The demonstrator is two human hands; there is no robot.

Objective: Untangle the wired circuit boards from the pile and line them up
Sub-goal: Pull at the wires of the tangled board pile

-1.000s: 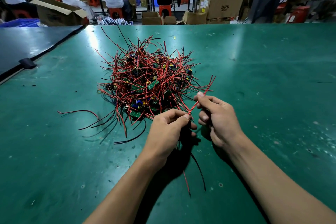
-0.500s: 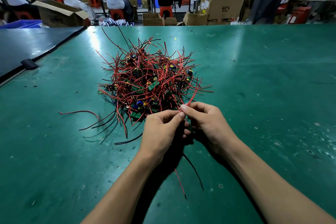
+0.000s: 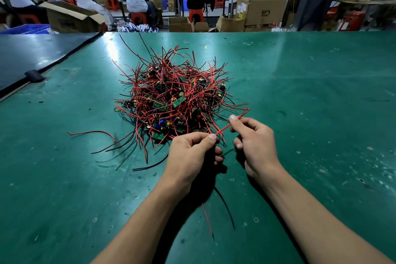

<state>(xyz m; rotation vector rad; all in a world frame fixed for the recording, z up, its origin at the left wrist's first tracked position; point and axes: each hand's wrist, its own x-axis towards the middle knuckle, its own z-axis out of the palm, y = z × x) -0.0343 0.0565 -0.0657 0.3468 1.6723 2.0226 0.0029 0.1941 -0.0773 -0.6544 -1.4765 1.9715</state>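
At the near edge of the pile [image 3: 173,96] of wired circuit boards [image 3: 179,102], which sits in the middle of the green table [image 3: 310,92], both of the person's hands work on one strand. The left hand [image 3: 192,152] is curled, knuckles up, with its thumb and forefinger pinching a red wire [image 3: 224,128] just beside the pile's front fringe. Whatever else lies under its palm is hidden, but a red lead [image 3: 206,216] and a black lead [image 3: 225,206] trail out from beneath it across the table toward the person. The right hand [image 3: 255,141] is also curled, its thumb and forefinger nipping the same red wire farther along. The wire runs in a straight slant from the left fingertips up to the right ones, and its free end sticks out past the right thumb, over the table. The lower fingers of the right hand are folded in toward the palm.

Half a second earlier the two hands were pressed together, fingertips nearly meeting at the pile's edge, and no length of wire showed between them. Since then the right hand has drawn away to the right and slightly up, opening a gap that the taut wire now spans. The left hand has hardly shifted, and the pile keeps its shape and place.
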